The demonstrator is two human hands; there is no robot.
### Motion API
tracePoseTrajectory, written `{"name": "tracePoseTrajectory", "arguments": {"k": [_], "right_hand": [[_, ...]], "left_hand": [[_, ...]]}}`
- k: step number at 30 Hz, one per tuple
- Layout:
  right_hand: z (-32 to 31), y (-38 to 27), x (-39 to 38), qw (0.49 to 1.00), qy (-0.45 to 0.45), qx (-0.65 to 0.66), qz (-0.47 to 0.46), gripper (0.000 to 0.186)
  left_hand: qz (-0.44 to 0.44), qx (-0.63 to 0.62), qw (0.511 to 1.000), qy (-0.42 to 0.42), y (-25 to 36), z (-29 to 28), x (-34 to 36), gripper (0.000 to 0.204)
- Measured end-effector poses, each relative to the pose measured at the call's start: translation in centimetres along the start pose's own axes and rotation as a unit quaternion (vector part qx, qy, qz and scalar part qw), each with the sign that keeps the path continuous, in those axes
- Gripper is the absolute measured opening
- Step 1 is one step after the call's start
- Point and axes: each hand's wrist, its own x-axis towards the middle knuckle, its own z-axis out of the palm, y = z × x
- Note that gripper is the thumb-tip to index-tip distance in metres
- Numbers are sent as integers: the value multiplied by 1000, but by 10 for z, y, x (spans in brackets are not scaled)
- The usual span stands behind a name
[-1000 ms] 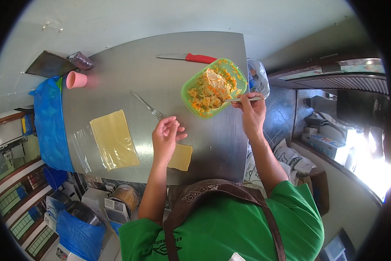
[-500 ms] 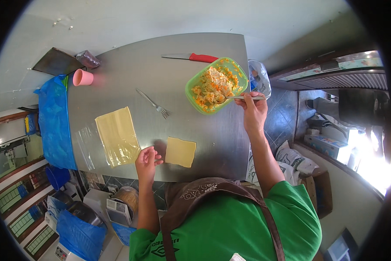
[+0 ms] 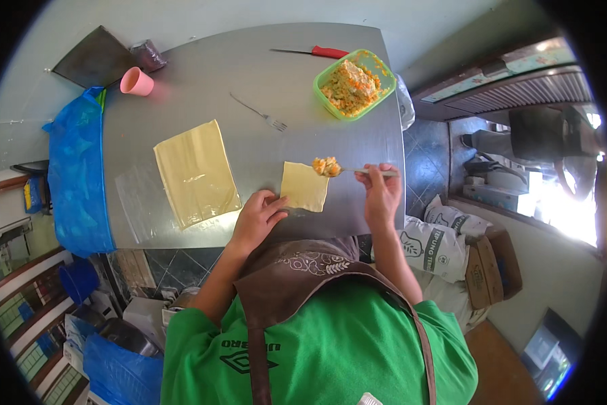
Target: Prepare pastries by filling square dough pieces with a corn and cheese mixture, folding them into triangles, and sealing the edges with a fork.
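Note:
My right hand grips a metal spoon by its handle. A lump of orange-flecked filling sits in the spoon's bowl, over the upper right part of a small square dough sheet. At that sheet's left edge is my left hand, fingers bent and a little apart, fingertips at the edge. A stack of larger dough sheets lies farther left, on clear plastic film. Beyond the right hand stands a green plastic container with more of the filling heaped inside.
A fork lies mid-table. Near the far edge of the metal table is a red-handled knife. A pink cup and blue plastic sheeting are at the left. White sacks stand on the floor at the right.
My right hand has brought the spoon, loaded with filling, from the container to above the small dough sheet. My left hand has moved right to that sheet's edge. The view has shifted.

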Motion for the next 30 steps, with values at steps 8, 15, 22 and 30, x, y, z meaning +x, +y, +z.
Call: {"name": "tracePoseTrajectory", "arguments": {"k": [8, 15, 22, 30], "right_hand": [[-10, 89, -73, 995, 50, 82, -22, 19], [-19, 110, -86, 983, 39, 169, -59, 12], [-18, 110, -103, 984, 34, 154, -86, 17], [0, 95, -102, 989, -8, 76, -129, 17]], "left_hand": [[123, -1, 992, 27, -29, 2, -20, 43], [144, -24, 989, 35, -39, 5, -24, 43], [150, -40, 987, 49, -38, 3, -26, 41], [148, -55, 986, 49, -44, 3, -24, 37]]}}
